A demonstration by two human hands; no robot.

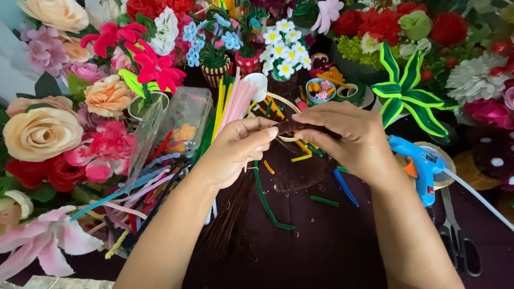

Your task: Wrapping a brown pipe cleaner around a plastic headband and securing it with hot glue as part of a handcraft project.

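My left hand (235, 152) and my right hand (345, 136) meet over the middle of a dark table, both pinching a short brown fuzzy pipe cleaner (292, 126) between fingertips. The left thumb and forefinger grip its left end; the right fingers curl over its right end and hide most of it. Beneath the hands lie a bundle of brown pipe cleaners (235, 214), a long green pipe cleaner (265, 200), a blue one (345, 187) and short yellow and orange offcuts (302, 155).
A blue glue gun (423, 168) stands to the right, scissors (455, 235) below it. Pink and yellow pipe cleaners (233, 104) and clear plastic boxes (184, 118) lie at left. Artificial flowers (43, 131) and small potted craft flowers (284, 51) ring the table.
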